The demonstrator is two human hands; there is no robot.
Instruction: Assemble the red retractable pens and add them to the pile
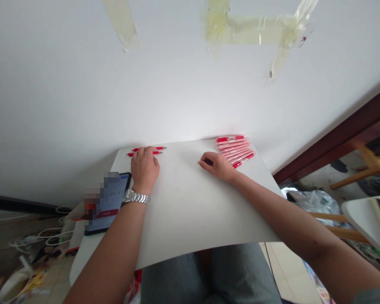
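The pair of pens (pixel 160 148) looks like glossy red plastic; the row of pens (pixel 236 147) has paler, pinkish barrels. My counter (pixel 183 198) is smooth, matt white. My watch (pixel 136 197) has a shiny metal link band. The phone (pixel 109 207) screen is glossy. My jeans (pixel 215 274) are grey-blue cloth.

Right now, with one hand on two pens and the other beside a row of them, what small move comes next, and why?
Probably the right hand should reach to the nearest pen in the row of red pens: it looks empty and lies just short of the row, while the left hand rests on the two pens set apart at far left.
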